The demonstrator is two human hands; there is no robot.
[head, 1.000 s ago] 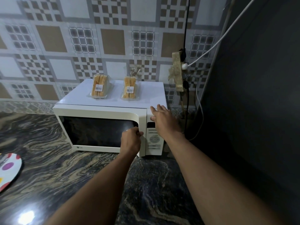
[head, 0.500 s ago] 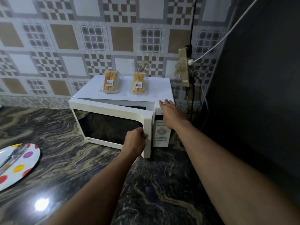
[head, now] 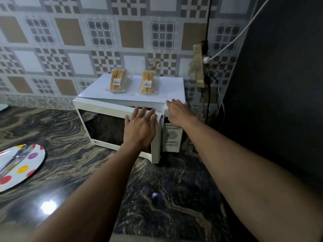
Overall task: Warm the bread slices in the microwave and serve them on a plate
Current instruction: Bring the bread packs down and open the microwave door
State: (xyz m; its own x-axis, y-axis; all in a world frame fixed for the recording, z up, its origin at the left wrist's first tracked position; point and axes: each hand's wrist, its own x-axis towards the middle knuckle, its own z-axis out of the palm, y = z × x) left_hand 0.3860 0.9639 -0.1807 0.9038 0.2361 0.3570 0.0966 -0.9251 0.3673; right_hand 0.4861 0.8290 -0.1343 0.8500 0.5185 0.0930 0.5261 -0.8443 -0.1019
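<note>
Setting: brown-and-white patterned tile wall [head: 70, 32] at the far side, glossy dark marbled stone counter [head: 70, 172] below.

White box-shaped microwave oven [head: 173, 88] stands far centre on the counter. Its dark-windowed door [head: 108, 126] is ajar, the free edge swung out toward you.

Risk 1: the counter looks slick. If you pull the door hard, the whole oven may slide or twist.

Your right hand [head: 178, 113] lies on the oven's top right front corner, fingers straight and flat, gripping nothing. It looks like the only brace.

Your left hand [head: 139, 126] lies flat on the door near its free edge, fingers extended, tips over the top rim, not hooked.

Risk 2: a flat palm can slip off, and the door may then swing freely.

White round plate with coloured dots [head: 37, 162] sits near left, well apart from the oven.

The two clear plastic packets of sliced bread, left [head: 117, 82] and right [head: 147, 83], stand upright on the oven top, unopened as far as I can tell.

Risk 3: a jolt could topple either one off the top.

Risk 4: the shiny metal utensil [head: 15, 158] lies on the plate; remove it before any heating.
</note>
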